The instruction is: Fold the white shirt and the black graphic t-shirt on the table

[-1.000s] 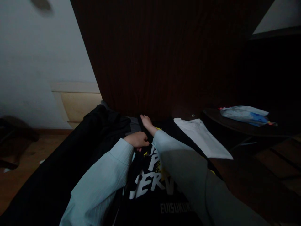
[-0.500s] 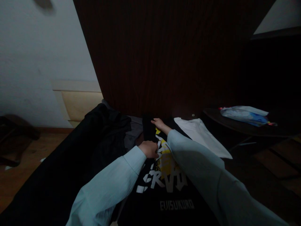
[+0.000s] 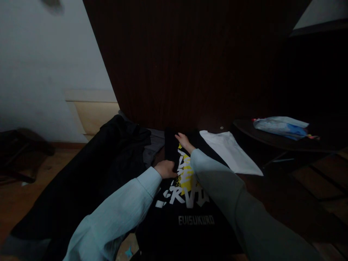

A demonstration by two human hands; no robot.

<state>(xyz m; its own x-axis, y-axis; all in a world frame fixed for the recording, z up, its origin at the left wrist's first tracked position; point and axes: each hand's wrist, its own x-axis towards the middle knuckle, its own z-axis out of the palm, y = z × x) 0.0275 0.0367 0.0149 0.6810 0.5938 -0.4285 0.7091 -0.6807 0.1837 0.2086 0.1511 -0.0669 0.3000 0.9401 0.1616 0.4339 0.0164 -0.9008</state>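
Note:
A black T-shirt point(image 3: 190, 235) with white and yellow print and small lettering lies lengthwise in front of me. My left hand point(image 3: 166, 169) is closed at its left edge, knuckles up, fingers curled around the cloth. Farther up the shirt, my right hand point(image 3: 185, 142) rests near the far end with its fingers stretched out over the fabric. My right forearm crosses the shirt's right side and hides part of the print.
Dark clothing point(image 3: 89, 174) is heaped to the left, beside grey cloth point(image 3: 154, 146). A folded white cloth point(image 3: 231, 150) lies right of the shirt. A plastic package point(image 3: 281, 127) sits on a dark round surface point(image 3: 261, 141). A dark wooden panel point(image 3: 190, 65) rises behind.
The view has shifted slightly, and the shirt appears a little higher and flatter. My left hand keeps its grip on the edge; my right hand's fingers look more spread.

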